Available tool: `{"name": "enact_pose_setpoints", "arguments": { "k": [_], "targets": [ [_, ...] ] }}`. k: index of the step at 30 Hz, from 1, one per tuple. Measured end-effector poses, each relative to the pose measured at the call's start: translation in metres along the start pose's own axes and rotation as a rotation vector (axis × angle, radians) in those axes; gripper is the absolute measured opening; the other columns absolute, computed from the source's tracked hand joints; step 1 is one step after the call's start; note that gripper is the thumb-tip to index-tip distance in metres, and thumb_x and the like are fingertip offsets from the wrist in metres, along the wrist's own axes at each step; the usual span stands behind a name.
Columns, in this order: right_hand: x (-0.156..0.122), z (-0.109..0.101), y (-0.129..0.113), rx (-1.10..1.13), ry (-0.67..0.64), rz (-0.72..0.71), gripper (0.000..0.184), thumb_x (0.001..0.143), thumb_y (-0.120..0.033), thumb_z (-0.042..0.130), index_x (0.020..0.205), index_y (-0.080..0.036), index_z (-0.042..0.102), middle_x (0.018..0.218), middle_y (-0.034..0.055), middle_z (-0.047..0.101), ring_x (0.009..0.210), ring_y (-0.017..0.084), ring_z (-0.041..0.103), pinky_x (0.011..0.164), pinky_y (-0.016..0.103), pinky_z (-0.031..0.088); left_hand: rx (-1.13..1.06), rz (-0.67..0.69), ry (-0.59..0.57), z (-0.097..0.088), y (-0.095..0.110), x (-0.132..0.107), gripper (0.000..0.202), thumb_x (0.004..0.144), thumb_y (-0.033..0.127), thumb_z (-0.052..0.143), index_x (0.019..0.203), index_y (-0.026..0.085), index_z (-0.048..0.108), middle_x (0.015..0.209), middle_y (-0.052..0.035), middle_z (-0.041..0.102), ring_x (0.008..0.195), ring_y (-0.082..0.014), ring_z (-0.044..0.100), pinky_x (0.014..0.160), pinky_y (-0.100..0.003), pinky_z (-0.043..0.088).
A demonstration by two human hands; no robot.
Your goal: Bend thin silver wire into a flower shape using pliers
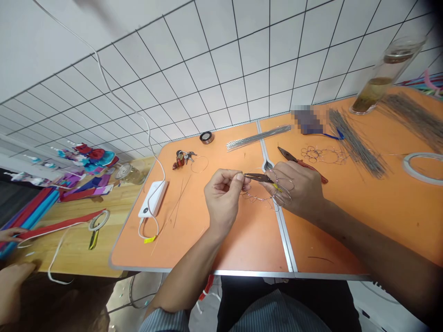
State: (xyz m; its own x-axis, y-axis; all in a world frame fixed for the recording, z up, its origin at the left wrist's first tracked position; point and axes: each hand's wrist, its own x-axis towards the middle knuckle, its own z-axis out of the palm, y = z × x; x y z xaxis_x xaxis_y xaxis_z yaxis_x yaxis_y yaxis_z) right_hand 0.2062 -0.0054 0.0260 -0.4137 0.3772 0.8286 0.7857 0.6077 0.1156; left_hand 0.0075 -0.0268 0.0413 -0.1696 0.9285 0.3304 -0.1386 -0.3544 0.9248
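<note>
Over the orange folding table [194, 212], my right hand [297, 186] is closed around needle-nose pliers [259, 177] with dark jaws and a bit of yellow on the handle. The jaws point left and meet the fingertips of my left hand [226, 193]. Thumb and finger of that hand are pinched on thin wire at the plier tips. A looped wire piece [259, 198] hangs below the pliers and around my right fingers. Just behind my right hand lie red-handled pliers [301, 163].
Wire bundles [356, 143], a flower-shaped wire piece [321, 156], a glass bottle [384, 76] and a tape ring [424, 168] lie right. Keys [185, 157], black tape [206, 137] and a corded power bank [152, 199] are left. Another person's hand [12, 234] holds red ribbon at the wooden table.
</note>
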Motion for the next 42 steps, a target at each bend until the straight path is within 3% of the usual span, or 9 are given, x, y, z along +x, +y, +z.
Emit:
{"name": "enact_pose_setpoints", "arguments": {
  "k": [13, 20, 26, 31, 38, 42],
  "targets": [
    [-0.001, 0.0, 0.002, 0.014, 0.0, -0.021, 0.033, 0.111, -0.028, 0.065, 0.078, -0.021, 0.063, 0.068, -0.0003, 0.059, 0.065, 0.016, 0.047, 0.062, 0.035, 0.033, 0.006, -0.036, -0.014, -0.002, -0.001, 0.001, 0.024, 0.094, 0.039, 0.088, 0.09, 0.018, 0.077, 0.08, -0.0045, 0.082, 0.063, -0.0138, 0.075, 0.064, -0.026, 0.064],
    [-0.004, 0.002, 0.003, 0.044, -0.014, 0.06, 0.03, 0.112, -0.031, 0.064, 0.083, -0.021, 0.066, 0.071, 0.0002, 0.063, 0.065, 0.016, 0.049, 0.062, 0.034, 0.033, -0.024, -0.094, -0.086, -0.004, 0.001, 0.002, 0.022, 0.097, 0.04, 0.086, 0.099, 0.019, 0.08, 0.089, -0.0062, 0.084, 0.072, -0.0151, 0.079, 0.072, -0.029, 0.066],
    [-0.006, 0.004, 0.002, 0.083, -0.009, 0.091, 0.029, 0.111, -0.028, 0.064, 0.083, -0.021, 0.066, 0.07, -0.001, 0.064, 0.063, 0.014, 0.051, 0.063, 0.033, 0.034, -0.055, -0.098, -0.095, -0.002, 0.002, 0.002, 0.018, 0.092, 0.032, 0.09, 0.097, 0.019, 0.079, 0.087, -0.0045, 0.083, 0.07, -0.0134, 0.078, 0.069, -0.025, 0.065],
    [-0.009, 0.007, -0.002, 0.236, -0.029, 0.167, 0.032, 0.113, -0.028, 0.06, 0.083, -0.02, 0.069, 0.07, -0.0013, 0.064, 0.062, 0.013, 0.053, 0.062, 0.03, 0.035, -0.037, -0.12, -0.081, -0.002, 0.003, 0.005, 0.02, 0.089, 0.034, 0.091, 0.094, 0.018, 0.078, 0.084, -0.0045, 0.083, 0.068, -0.014, 0.077, 0.068, -0.027, 0.065],
    [-0.012, 0.006, -0.004, 0.413, -0.128, 0.228, 0.026, 0.113, -0.031, 0.059, 0.097, -0.02, 0.076, 0.074, -0.001, 0.066, 0.061, 0.013, 0.054, 0.059, 0.029, 0.034, -0.018, -0.151, -0.084, -0.004, 0.005, 0.007, 0.02, 0.087, 0.033, 0.09, 0.092, 0.018, 0.077, 0.083, -0.0047, 0.082, 0.067, -0.0142, 0.076, 0.067, -0.027, 0.064],
    [-0.012, 0.007, -0.005, 0.387, -0.12, 0.231, 0.024, 0.114, -0.031, 0.059, 0.1, -0.02, 0.076, 0.079, 0.0003, 0.07, 0.064, 0.014, 0.056, 0.064, 0.03, 0.035, -0.027, -0.162, -0.079, -0.004, 0.005, 0.007, 0.019, 0.088, 0.032, 0.09, 0.092, 0.018, 0.077, 0.082, -0.0043, 0.081, 0.066, -0.0141, 0.075, 0.067, -0.027, 0.063]
  ]
}}
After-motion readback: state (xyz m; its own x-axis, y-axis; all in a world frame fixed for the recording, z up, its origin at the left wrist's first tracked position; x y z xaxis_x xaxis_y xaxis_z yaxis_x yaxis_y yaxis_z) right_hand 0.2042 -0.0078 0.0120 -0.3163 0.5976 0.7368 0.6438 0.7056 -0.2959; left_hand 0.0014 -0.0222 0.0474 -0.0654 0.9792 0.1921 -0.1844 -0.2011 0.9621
